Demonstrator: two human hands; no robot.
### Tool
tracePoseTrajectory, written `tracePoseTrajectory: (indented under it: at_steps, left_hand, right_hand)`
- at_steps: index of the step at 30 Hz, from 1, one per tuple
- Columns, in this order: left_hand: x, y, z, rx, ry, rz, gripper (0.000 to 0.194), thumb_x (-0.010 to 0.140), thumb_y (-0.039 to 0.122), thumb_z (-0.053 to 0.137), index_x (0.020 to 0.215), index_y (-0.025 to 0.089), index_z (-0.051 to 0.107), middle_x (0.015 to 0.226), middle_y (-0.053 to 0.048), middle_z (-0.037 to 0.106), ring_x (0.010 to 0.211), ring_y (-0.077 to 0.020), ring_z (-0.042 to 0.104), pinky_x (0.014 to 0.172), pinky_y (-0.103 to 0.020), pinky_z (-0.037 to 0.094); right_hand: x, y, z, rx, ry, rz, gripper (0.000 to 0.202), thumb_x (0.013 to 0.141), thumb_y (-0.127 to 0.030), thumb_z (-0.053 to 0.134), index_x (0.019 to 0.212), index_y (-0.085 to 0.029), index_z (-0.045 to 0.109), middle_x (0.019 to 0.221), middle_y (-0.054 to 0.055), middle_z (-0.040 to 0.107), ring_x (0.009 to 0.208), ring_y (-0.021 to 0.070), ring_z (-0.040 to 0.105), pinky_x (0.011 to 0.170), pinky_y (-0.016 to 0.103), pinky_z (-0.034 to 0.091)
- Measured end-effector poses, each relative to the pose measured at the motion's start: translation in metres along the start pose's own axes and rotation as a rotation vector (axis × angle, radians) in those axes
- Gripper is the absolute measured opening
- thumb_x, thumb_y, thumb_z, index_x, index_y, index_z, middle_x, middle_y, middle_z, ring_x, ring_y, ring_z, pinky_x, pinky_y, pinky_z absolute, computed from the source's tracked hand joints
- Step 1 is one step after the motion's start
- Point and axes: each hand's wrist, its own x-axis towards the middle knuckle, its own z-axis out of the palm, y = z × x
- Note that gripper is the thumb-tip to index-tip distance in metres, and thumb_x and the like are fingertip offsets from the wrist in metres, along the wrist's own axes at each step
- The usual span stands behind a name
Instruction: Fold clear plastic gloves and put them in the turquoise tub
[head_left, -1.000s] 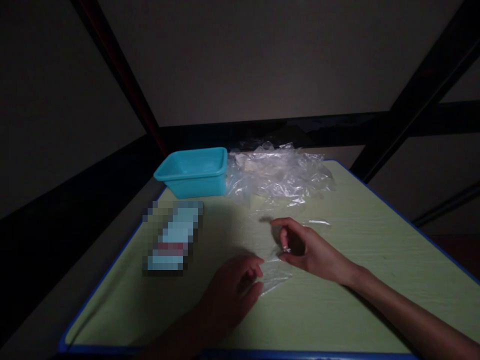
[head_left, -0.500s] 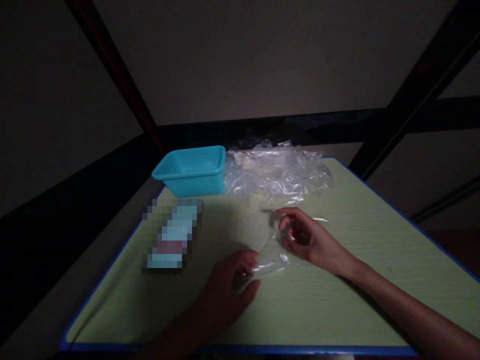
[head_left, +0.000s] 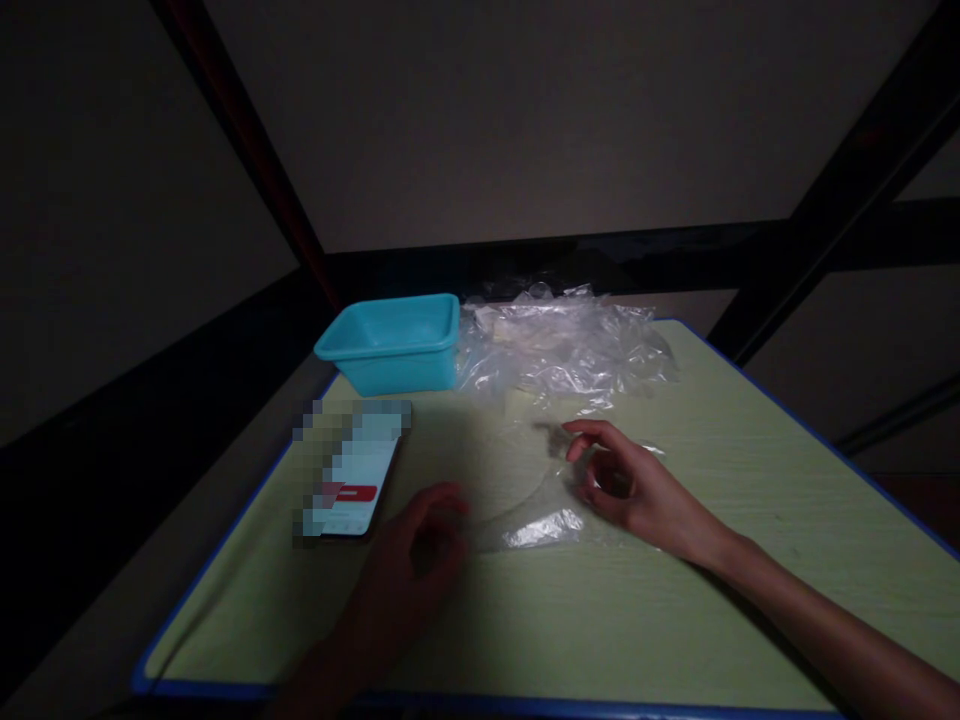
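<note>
A clear plastic bag [head_left: 544, 528] lies spread on the light green table [head_left: 720, 620] between my two hands. My right hand [head_left: 615, 475] is at the bag's right part, its fingers curled with gaps between them and nothing visibly gripped. At the bag's left end is my left hand [head_left: 420, 560], dark and slightly blurred, its fingers curved toward the thumb. Whether those fingertips pinch the film cannot be made out. Behind the hands a heap of crumpled clear bags [head_left: 570, 345] covers the back of the table.
A turquoise plastic basket [head_left: 401, 370] stands at the back left, touching the heap. A phone [head_left: 356, 465] with a lit, partly pixelated screen lies in front of it. The table has a blue edge, and a dark wall rises behind.
My left hand has moved left and slightly up, toward the phone. The bag between the hands looks flatter and reaches further left. The view has shifted slightly, and my right hand keeps its pose.
</note>
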Motion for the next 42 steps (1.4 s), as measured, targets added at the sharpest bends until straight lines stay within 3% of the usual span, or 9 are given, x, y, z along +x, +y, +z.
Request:
tracePoseTrajectory:
  at_steps: [14, 42]
  left_hand:
    - [0.0009, -0.0073, -0.0008, -0.051, 0.114, -0.066, 0.035, 0.067, 0.024, 0.055, 0.101, 0.018, 0.054, 0.093, -0.004, 0.065, 0.062, -0.0136, 0.059, 0.067, -0.032, 0.050]
    - [-0.0018, -0.0036, 0.0004, 0.027, 0.059, -0.050, 0.035, 0.064, 0.019, 0.055, 0.099, 0.019, 0.058, 0.089, -0.002, 0.066, 0.061, -0.0129, 0.059, 0.066, -0.029, 0.051]
  right_hand:
    - [-0.0003, -0.0030, -0.0016, 0.024, -0.037, 0.044, 0.044, 0.074, -0.015, 0.051, 0.115, -0.023, 0.038, 0.095, 0.003, 0.050, 0.056, 0.0084, 0.046, 0.048, 0.024, 0.041]
    - [-0.0040, -0.0019, -0.0009, -0.066, -0.101, -0.008, 0.048, 0.075, -0.012, 0.053, 0.119, -0.023, 0.039, 0.094, 0.002, 0.053, 0.056, 0.0086, 0.047, 0.046, 0.022, 0.043]
